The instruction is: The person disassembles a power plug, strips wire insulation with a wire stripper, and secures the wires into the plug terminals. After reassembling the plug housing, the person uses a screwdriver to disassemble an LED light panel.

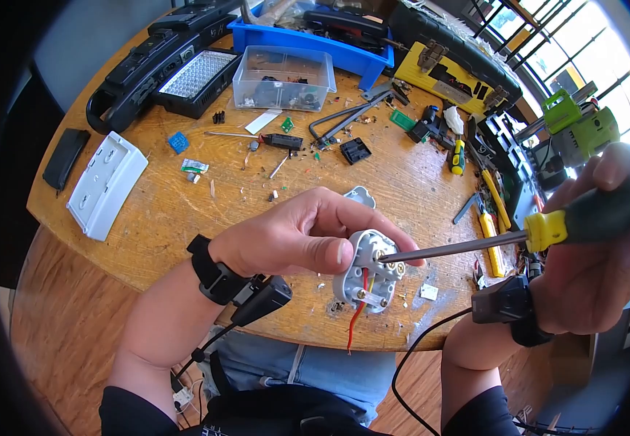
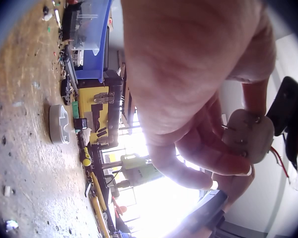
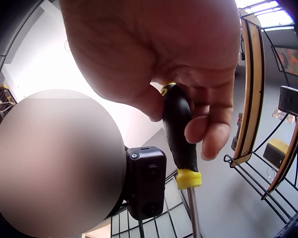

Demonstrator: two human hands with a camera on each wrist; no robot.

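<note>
Grey plastic housing (image 1: 347,285) lies left of my right hand (image 1: 590,280), pinched in my left hand (image 1: 293,231). Right fingers wrap the screwdriver (image 1: 547,229); its long shaft runs leftward, tip at a terminal screw (image 1: 382,255).

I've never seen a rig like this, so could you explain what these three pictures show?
These are a person's bare hands. The head camera looks down on the table; the sideways picture is from the left wrist camera, the last from the right wrist camera.

The left hand holds an open grey electrical fitting with a red wire; the right hand holds a screwdriver to it. Beyond are a clear box, a blue bin and a white plastic housing.
</note>
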